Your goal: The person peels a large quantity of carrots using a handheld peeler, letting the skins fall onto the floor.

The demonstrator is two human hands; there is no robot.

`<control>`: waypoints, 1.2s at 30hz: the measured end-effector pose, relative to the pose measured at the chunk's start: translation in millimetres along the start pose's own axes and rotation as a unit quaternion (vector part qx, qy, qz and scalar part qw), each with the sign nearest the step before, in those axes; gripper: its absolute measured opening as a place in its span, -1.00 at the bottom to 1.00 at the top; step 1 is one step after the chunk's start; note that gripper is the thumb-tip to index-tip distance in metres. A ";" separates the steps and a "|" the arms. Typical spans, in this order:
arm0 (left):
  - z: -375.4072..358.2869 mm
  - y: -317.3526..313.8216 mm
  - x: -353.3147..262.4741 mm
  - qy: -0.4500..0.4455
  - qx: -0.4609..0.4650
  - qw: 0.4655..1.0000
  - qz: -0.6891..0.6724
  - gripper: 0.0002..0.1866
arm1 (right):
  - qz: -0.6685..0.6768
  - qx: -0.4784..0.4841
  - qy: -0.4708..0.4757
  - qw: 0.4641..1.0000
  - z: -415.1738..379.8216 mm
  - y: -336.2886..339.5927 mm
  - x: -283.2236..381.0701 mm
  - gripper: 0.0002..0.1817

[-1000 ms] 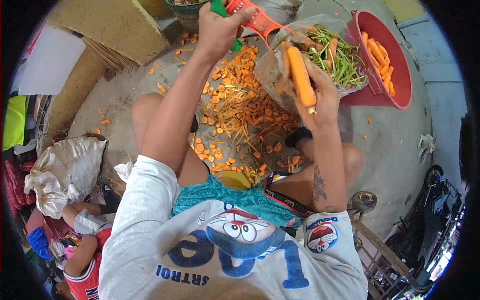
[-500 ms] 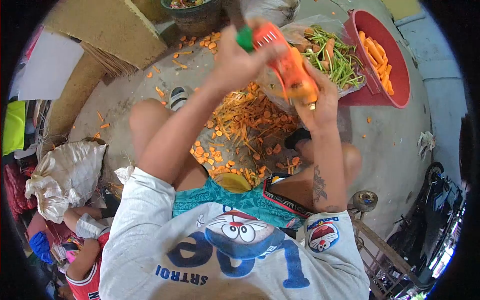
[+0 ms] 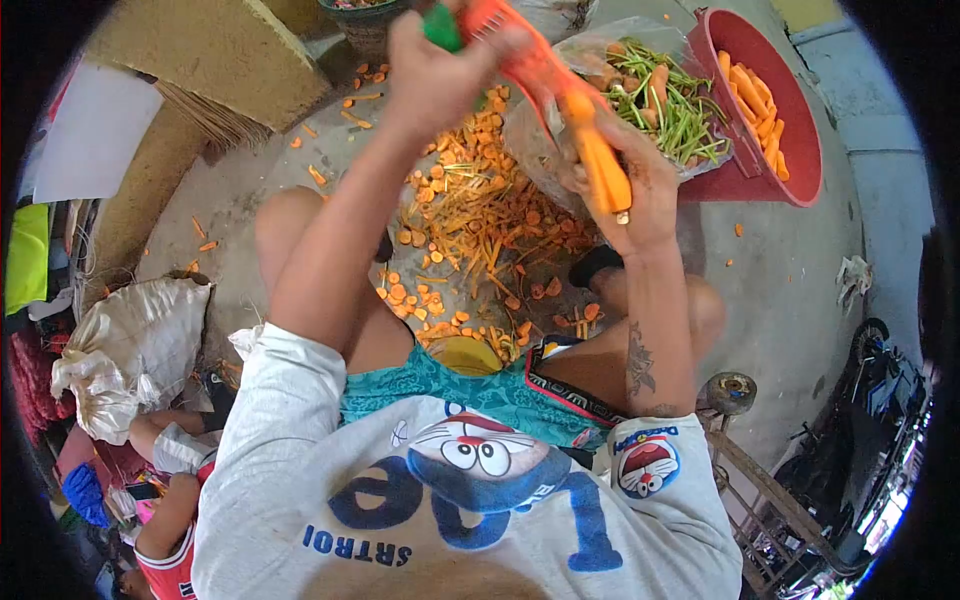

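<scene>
My left hand [image 3: 440, 75], slightly blurred, is wrapped around an orange-red plastic peeler [image 3: 535, 60] with a green end. The peeler's lower part lies against the upper part of a carrot [image 3: 603, 170]. My right hand [image 3: 640, 185] grips this carrot from the right, its cut tip pointing down toward my wrist. The carrot's surface looks smooth and bright orange. Below both hands, a heap of carrot peelings and cut ends [image 3: 500, 220] covers the floor between my legs.
To the right of my hands lies a clear plastic bag [image 3: 570, 60] of carrots and green stalks. Beside it, a tilted red tub [image 3: 712, 185] holds smooth carrots. A dark bucket [image 3: 365, 25] stands at the top. White sack [image 3: 140, 340] and another person [image 3: 170, 520] are left; a metal cart [image 3: 765, 480] is right.
My left hand and the peeler have moved up and to the left, exposing more of the carrot. My right hand stays in nearly the same place, still gripping the carrot.
</scene>
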State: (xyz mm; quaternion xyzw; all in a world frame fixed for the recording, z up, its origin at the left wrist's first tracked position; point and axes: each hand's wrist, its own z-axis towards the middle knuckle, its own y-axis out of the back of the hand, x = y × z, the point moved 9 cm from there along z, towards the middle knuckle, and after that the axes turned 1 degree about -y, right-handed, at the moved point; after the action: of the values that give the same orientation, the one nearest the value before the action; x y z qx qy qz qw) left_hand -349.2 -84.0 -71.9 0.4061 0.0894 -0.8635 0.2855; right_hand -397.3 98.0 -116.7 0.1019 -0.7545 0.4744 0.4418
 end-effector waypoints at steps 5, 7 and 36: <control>-4.5 8.3 17.4 0.146 -0.080 0.981 -0.095 -0.70 | 0.051 0.032 -0.007 0.998 6.6 -6.0 3.6 -0.55; -16.7 -32.7 -28.2 0.064 0.000 0.992 -0.110 -0.72 | 0.046 -0.135 0.009 0.990 0.9 6.5 6.8 -0.52; 6.9 36.5 27.1 0.108 -0.083 0.990 -0.048 -0.80 | -0.013 -0.073 -0.003 0.997 -0.2 6.9 2.0 -0.64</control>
State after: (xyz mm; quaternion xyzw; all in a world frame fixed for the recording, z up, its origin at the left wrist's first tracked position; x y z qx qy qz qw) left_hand -346.8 -128.0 -84.9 0.4670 0.2099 -0.8169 0.2653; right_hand -402.3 102.3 -119.5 0.0802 -0.7873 0.4119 0.4517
